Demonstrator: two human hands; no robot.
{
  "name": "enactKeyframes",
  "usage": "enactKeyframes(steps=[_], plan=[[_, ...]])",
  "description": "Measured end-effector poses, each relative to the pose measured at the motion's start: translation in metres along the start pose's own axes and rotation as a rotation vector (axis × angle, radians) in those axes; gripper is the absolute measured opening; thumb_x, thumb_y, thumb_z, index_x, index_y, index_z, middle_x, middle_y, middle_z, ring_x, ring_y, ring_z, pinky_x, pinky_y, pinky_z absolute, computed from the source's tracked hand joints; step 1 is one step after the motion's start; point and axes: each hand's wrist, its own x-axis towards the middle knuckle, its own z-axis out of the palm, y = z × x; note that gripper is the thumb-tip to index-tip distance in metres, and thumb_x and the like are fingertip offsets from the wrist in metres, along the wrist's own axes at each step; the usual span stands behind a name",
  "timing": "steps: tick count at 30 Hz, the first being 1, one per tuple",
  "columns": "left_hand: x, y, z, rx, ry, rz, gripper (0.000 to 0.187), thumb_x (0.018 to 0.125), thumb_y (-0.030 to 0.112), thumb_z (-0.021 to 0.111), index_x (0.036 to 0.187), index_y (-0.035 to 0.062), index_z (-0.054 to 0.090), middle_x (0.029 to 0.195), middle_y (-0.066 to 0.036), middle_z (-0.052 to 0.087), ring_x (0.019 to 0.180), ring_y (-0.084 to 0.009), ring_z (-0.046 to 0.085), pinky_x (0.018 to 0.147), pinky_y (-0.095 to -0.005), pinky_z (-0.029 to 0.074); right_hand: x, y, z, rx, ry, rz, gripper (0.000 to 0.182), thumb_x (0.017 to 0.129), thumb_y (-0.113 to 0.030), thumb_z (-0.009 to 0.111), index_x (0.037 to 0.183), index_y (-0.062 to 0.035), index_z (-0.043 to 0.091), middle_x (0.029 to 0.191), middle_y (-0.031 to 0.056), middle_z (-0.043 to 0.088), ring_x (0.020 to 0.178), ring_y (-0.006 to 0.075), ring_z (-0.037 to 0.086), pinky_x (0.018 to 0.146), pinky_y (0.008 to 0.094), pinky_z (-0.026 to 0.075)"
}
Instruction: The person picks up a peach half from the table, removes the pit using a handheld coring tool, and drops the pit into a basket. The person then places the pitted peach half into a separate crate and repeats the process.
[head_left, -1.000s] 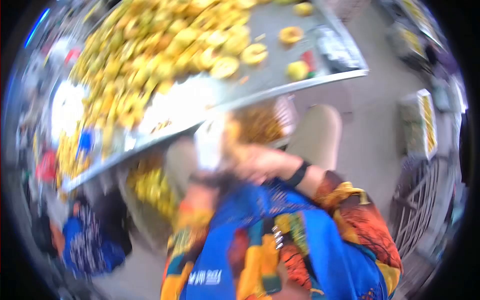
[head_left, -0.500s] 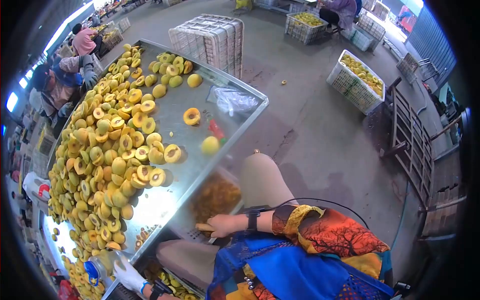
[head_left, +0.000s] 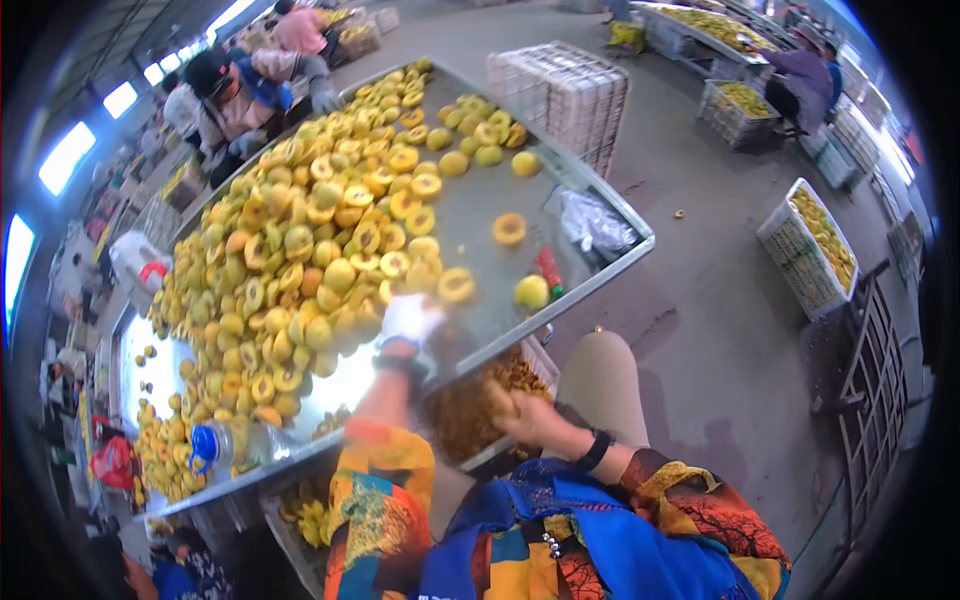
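My left hand [head_left: 412, 322], in a white glove and blurred by motion, is over the near edge of the fruit pile on the metal table [head_left: 590, 285]; its fingers are smeared. Halved yellow fruits [head_left: 300, 240] are heaped there, some showing brown centres. My bare right hand [head_left: 535, 418] is closed around a small tan handle [head_left: 497, 396], above a crate of brown pieces [head_left: 470, 420] beside the table. A green-yellow fruit [head_left: 532, 292] and a red object [head_left: 548, 268] lie near the table's right edge.
A clear jar with a blue lid [head_left: 235, 446] lies at the table's near left. A plastic bag [head_left: 595, 225] is at the right corner. Across the table sits a co-worker [head_left: 235, 100]. Stacked crates [head_left: 565, 95] and a fruit-filled crate [head_left: 810, 245] stand on the floor.
My left hand has moved from beside the jar up to the fruit pile. My right hand has risen with the handle over the crate. The view has shifted, so the table appears further right.
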Motion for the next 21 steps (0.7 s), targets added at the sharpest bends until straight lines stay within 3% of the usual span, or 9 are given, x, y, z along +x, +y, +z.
enactKeyframes(steps=[1,3,5,7,9,13,16,19,21], plan=[[-0.011,0.002,-0.010,-0.119,-0.019,0.000,0.040,0.068,0.037,0.067,0.095,0.0076,0.068,0.091,-0.014,0.066,0.087,-0.0266,0.063,0.079,-0.0336,0.049,0.008,0.005,-0.001,0.064,-0.012,0.041,0.052,0.081,-0.030,0.057,0.123,-0.0008,0.044,0.082,0.0177,0.062,0.076,0.0306,0.062,0.067,0.0377,0.049],[-0.036,-0.008,-0.011,-0.359,0.037,0.051,0.042,0.066,0.025,0.073,0.100,0.0011,0.066,0.091,-0.013,0.067,0.086,-0.0212,0.064,0.079,-0.0309,0.049,0.027,0.009,0.002,0.152,0.142,-0.151,0.051,0.082,-0.026,0.059,0.123,-0.0010,0.043,0.084,0.0117,0.062,0.076,0.0218,0.061,0.066,0.0328,0.049],[-0.077,0.010,-0.031,-0.454,0.077,0.053,0.040,0.064,0.016,0.075,0.100,0.0016,0.065,0.102,-0.011,0.058,0.095,-0.0205,0.058,0.084,-0.0294,0.046,0.041,-0.025,-0.009,0.355,0.071,0.020,0.045,0.083,-0.021,0.059,0.121,-0.0017,0.046,0.085,0.0075,0.061,0.075,0.0153,0.059,0.063,0.0288,0.049],[-0.112,0.020,-0.051,-0.630,0.056,0.185,0.061,0.064,0.008,0.074,0.121,0.0034,0.052,0.115,-0.012,0.053,0.110,-0.0192,0.049,0.093,-0.0292,0.040,0.054,-0.041,-0.001,0.620,0.052,-0.031,0.035,0.088,-0.020,0.056,0.116,-0.0036,0.043,0.074,0.0041,0.056,0.050,0.0079,0.049,0.045,0.0247,0.043],[-0.130,0.008,-0.037,-0.657,0.081,0.237,0.077,0.066,0.006,0.072,0.134,0.0039,0.036,0.126,-0.011,0.046,0.117,-0.0207,0.045,0.096,-0.0303,0.038,0.062,-0.050,0.007,0.754,-0.118,-0.100,0.036,0.088,-0.020,0.055,0.118,-0.0047,0.041,0.073,0.0040,0.056,0.045,0.0069,0.044,0.042,0.0242,0.041],[-0.161,0.036,-0.042,-1.594,0.198,0.129,0.071,0.080,0.013,0.063,0.137,0.0011,0.022,0.128,-0.011,0.042,0.119,-0.0205,0.040,0.099,-0.0322,0.036,0.053,-0.063,0.030,1.072,-0.247,-0.088,0.036,0.090,-0.022,0.055,0.119,-0.0066,0.040,0.074,0.0042,0.057,0.042,0.0058,0.040,0.040,0.0228,0.038],[-0.158,0.023,0.000,-1.871,0.357,-0.173,0.048,0.091,0.028,0.052,0.127,0.0017,0.037,0.116,-0.009,0.049,0.106,-0.0190,0.050,0.089,-0.0319,0.044,0.048,-0.061,0.051,0.984,-0.251,-0.050,0.037,0.088,-0.022,0.056,0.118,-0.0048,0.042,0.076,0.0069,0.060,0.048,0.0076,0.049,0.044,0.0259,0.043],[-0.152,0.010,0.013,-1.891,0.513,-0.459,0.041,0.095,0.036,0.042,0.118,0.0025,0.046,0.105,-0.008,0.053,0.093,-0.0177,0.055,0.079,-0.0304,0.048,0.055,-0.053,0.067,0.054,0.121,-0.233,0.038,0.086,-0.022,0.058,0.115,-0.0021,0.045,0.080,0.0149,0.062,0.058,0.0217,0.061,0.054,0.0349,0.048],[-0.151,0.003,0.017,-1.810,0.636,-0.467,0.043,0.095,0.041,0.039,0.112,0.0032,0.051,0.098,-0.007,0.055,0.084,-0.0170,0.057,0.073,-0.0291,0.050,0.041,-0.059,0.058,-0.083,0.105,-0.257,0.038,0.084,-0.021,0.059,0.113,-0.0006,0.046,0.082,0.0210,0.061,0.068,0.0326,0.062,0.062,0.0394,0.048]])
